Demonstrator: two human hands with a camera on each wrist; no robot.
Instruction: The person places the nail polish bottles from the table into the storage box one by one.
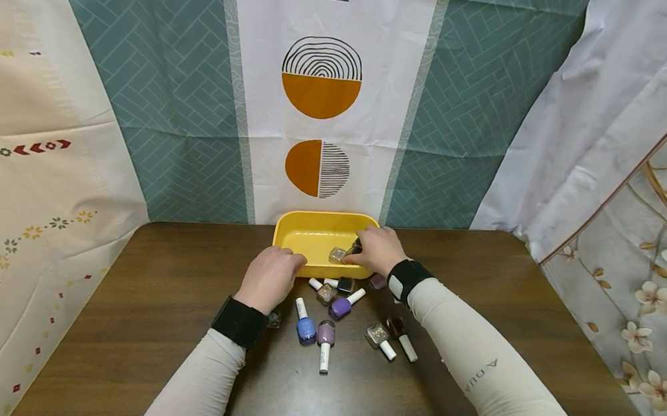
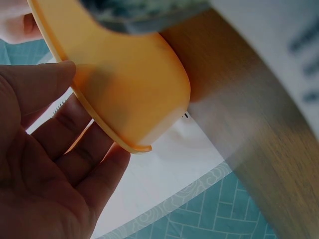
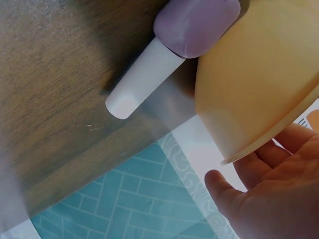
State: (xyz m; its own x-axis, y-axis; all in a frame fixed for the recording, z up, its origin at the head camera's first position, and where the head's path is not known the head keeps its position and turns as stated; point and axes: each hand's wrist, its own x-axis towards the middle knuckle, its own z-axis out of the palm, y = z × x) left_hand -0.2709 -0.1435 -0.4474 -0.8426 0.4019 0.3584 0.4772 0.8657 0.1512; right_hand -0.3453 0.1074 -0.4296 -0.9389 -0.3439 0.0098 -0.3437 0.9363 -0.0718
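Note:
A yellow plastic tray (image 1: 308,221) stands at the back of the table. My left hand (image 1: 271,277) grips its front-left rim; in the left wrist view the thumb lies outside the rim and the fingers reach over it. My right hand (image 1: 380,251) reaches over the right end, holding a dark nail polish bottle (image 1: 357,245) between thumb and fingers. Beside it inside the tray lies a clear glittery bottle (image 1: 337,255). The right wrist view hides the fingertips behind the tray wall. A mauve nail polish bottle (image 3: 197,25) lies against the tray's outside, below the right hand.
In front of the tray lie several nail polish bottles: blue (image 1: 306,330), mauve (image 1: 326,332), purple (image 1: 340,308), brown glitter (image 1: 326,293), black (image 1: 346,285), pale glitter (image 1: 377,335) and dark brown (image 1: 396,326). Another dark bottle (image 1: 274,319) sits beside the left wrist. A patterned curtain (image 1: 197,121) hangs behind the table.

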